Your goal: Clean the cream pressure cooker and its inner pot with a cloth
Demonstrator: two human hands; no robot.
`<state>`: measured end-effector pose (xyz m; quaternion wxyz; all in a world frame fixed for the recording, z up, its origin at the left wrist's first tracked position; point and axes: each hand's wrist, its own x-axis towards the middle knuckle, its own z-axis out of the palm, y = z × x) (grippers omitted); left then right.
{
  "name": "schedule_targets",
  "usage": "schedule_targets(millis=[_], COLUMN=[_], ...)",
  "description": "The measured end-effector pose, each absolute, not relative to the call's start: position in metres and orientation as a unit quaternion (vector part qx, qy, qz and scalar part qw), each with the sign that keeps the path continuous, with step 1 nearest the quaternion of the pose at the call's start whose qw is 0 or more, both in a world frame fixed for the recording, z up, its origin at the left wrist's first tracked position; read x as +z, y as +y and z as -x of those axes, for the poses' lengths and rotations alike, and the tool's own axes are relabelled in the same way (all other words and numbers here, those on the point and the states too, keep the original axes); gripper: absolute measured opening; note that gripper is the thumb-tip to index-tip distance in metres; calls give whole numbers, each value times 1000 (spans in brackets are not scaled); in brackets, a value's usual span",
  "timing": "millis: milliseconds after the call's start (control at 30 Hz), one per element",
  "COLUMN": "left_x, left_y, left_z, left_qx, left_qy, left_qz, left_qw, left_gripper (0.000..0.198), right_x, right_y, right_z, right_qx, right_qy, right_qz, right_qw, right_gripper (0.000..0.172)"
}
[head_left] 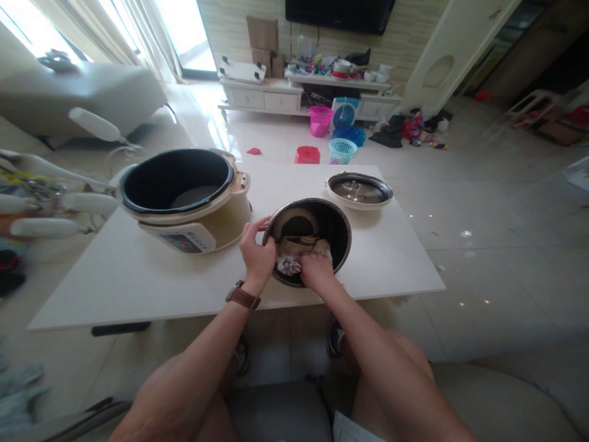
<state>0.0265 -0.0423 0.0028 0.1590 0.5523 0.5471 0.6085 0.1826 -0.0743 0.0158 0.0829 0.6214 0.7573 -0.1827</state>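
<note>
A dark inner pot (338, 230) with a metal rim is tilted toward me at the front of the white table. My left hand (258, 255) grips its left rim, thumb on the inside edge and fingers around the outside. Inside the pot, my right hand (316, 269) is closed on a crumpled beige and patterned cloth (294, 248), pressed against the pot's inner wall. Left of the pot stands a cream electric pressure cooker body (230, 218), its lid off and its dark cavity facing up. A round lid (361, 190) lies upside down behind the pot, to the right.
The white table (184, 291) ends just in front of my knees. White padded arms of a rack (96, 126) reach in at the left. Beyond the table are a red stool (307, 155), a blue basket (343, 149), a pink basket (321, 121) and a cluttered TV cabinet (280, 101).
</note>
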Motion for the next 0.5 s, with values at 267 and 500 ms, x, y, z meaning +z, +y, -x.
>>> schedule_targets(millis=[267,500], left_x=[-2,-17], left_y=[-39,-58], left_z=[-19,-43], left_qx=[631,639], left_qy=[510,488], left_qz=[-563,-567], left_qw=[154,178], left_gripper=[35,26], right_x=[14,10], right_y=[-78,-74], right_z=[-181,-187], right_qx=[-124,-168], right_qy=[764,738], right_qz=[-627,-650], right_qw=[93,74], right_gripper=[42,39])
